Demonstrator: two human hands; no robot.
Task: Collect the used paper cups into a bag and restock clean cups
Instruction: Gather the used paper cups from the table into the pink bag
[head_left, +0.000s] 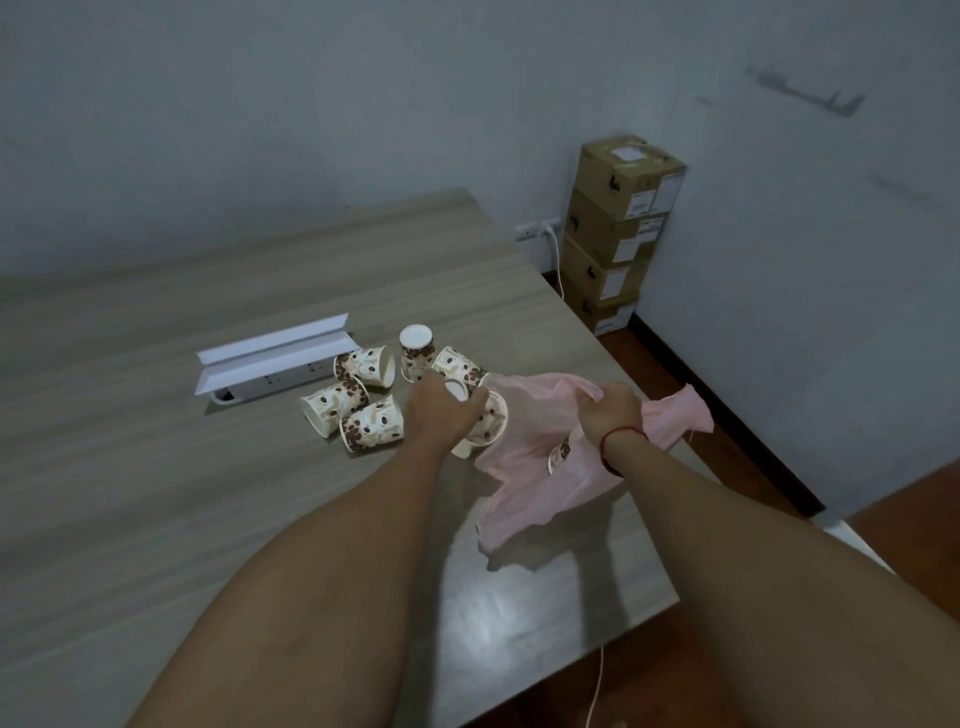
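Several paper cups with a brown coffee-bean print lie tipped on the wooden table (156, 467); one cup (417, 351) stands upside down behind them. My left hand (441, 413) is closed on a cup (488, 423) at the mouth of a pink plastic bag (530, 467). My right hand (613, 410) grips the bag's upper edge and holds it open. One cup (560, 453) shows through the thin plastic inside the bag. Three tipped cups (371, 423) lie just left of my left hand.
A white power strip under an open white flap (275, 358) sits in the table behind the cups. Stacked cardboard boxes (618, 228) stand against the wall at the right, beside a wall socket with a white cable. The table's right edge runs close to the bag.
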